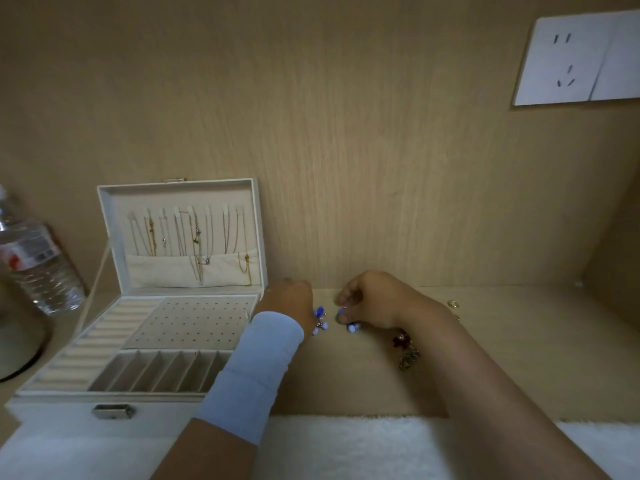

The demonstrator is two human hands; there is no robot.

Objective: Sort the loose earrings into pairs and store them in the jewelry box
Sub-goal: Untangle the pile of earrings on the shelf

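Observation:
An open cream jewelry box [69, 401] stands at the left, with necklaces hung in its lid, a perforated earring panel [194, 323] and empty slots at the front. My left hand [291, 299], with a light blue wrist sleeve, rests just right of the box, fingers curled on a blue beaded earring [320, 318]. My right hand [377, 299] faces it a little to the right and pinches a matching blue earring [349, 323] between thumb and fingers. A dark red earring [401, 339] and a brownish gold one [408, 358] lie beside my right wrist.
A small gold ring-shaped piece [453, 303] lies on the wooden shelf [519, 358] to the right. A plastic water bottle [34, 258] stands at the far left. A white fluffy cloth [346, 445] runs along the front edge. A white wall socket [575, 57] sits upper right.

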